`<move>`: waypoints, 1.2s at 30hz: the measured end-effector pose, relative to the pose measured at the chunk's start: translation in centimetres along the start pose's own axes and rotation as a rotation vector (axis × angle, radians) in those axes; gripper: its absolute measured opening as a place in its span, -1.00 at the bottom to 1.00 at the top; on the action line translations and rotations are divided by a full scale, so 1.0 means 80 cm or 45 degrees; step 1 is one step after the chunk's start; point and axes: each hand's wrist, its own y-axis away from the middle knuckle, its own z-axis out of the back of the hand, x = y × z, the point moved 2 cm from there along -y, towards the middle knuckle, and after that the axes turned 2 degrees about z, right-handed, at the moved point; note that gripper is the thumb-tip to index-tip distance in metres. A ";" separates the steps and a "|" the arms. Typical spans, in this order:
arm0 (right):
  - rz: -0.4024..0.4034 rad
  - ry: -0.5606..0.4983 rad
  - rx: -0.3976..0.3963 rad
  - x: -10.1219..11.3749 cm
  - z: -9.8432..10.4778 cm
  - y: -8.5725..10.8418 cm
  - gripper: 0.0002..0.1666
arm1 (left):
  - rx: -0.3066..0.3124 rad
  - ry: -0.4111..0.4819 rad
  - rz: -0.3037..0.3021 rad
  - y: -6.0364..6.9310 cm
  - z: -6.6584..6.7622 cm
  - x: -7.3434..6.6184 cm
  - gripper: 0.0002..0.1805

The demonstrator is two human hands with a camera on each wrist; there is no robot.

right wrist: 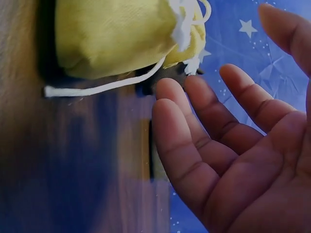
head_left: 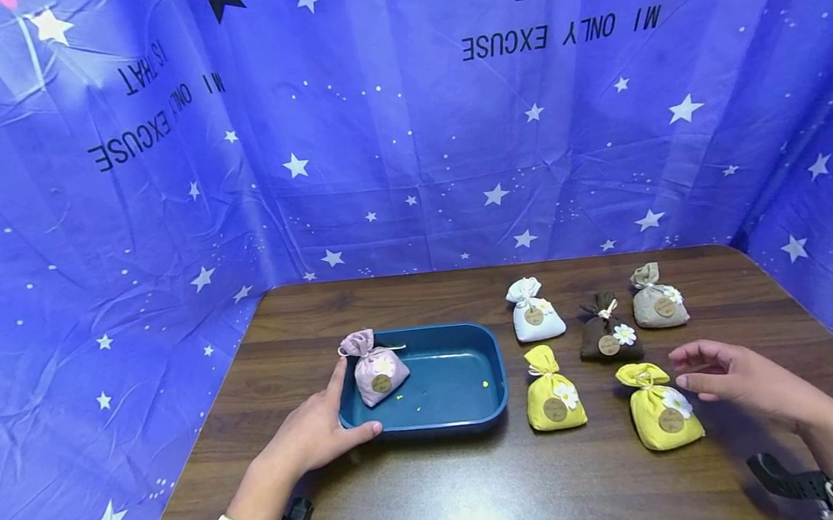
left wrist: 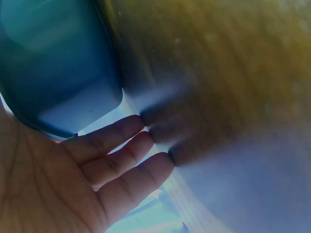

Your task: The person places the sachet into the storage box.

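Note:
At the left end of a dark blue tray, my left hand rests with its thumb on the front rim and its index finger by the left side. In the left wrist view three of its fingers lie fairly straight beside the tray. A pink sachet with a tied neck leans inside the tray's left part. My right hand, loosely bent and holding nothing, hovers just right of a yellow sachet. That sachet bears a white flower and a round brown label. In the right wrist view, its cord hangs near my fingertips.
Left of that sachet lies another yellow sachet. Behind are a white sachet, a dark brown sachet and a beige sachet. Small yellow bits lie in the tray. A blue starred curtain encloses the wooden table.

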 end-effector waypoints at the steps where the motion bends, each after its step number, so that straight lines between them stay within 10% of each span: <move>1: -0.016 -0.007 0.013 -0.001 -0.001 0.001 -0.57 | 0.001 0.000 0.002 0.000 0.000 0.000 0.32; 20: 0.003 -0.200 0.259 -0.029 -0.012 0.013 -0.67 | -0.001 -0.007 0.003 0.003 -0.002 0.003 0.33; 36: -0.144 -0.163 0.261 -0.025 -0.020 0.011 -0.52 | 0.005 -0.003 0.002 -0.001 0.000 0.002 0.32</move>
